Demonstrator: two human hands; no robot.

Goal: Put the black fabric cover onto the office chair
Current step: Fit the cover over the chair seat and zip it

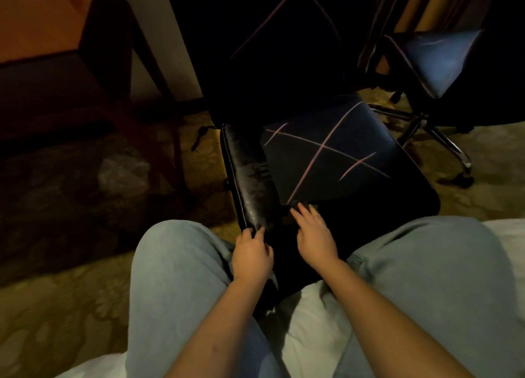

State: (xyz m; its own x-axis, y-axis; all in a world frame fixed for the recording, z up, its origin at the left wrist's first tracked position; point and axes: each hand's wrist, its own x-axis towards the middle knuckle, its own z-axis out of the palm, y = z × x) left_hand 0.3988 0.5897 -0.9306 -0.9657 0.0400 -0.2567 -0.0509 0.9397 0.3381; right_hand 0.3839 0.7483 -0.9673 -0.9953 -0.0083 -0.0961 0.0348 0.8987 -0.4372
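Observation:
The office chair (247, 176) stands right in front of my knees, its worn black seat bare along the left strip. The black fabric cover (335, 150), marked with thin pink crossing lines, lies over most of the seat and over the backrest above. My left hand (251, 257) grips the seat's near left corner, fingers curled over the edge where dark fabric lies. My right hand (314, 234) lies flat on the cover near the front edge, fingers spread and pointing forward.
A second office chair (437, 62) with a similar covered seat and a chrome wheeled base stands at the back right. A dark wooden desk (93, 53) rises on the left. Patterned carpet (71, 306) covers the floor. I sit on white bedding (309, 318), knees either side of the seat.

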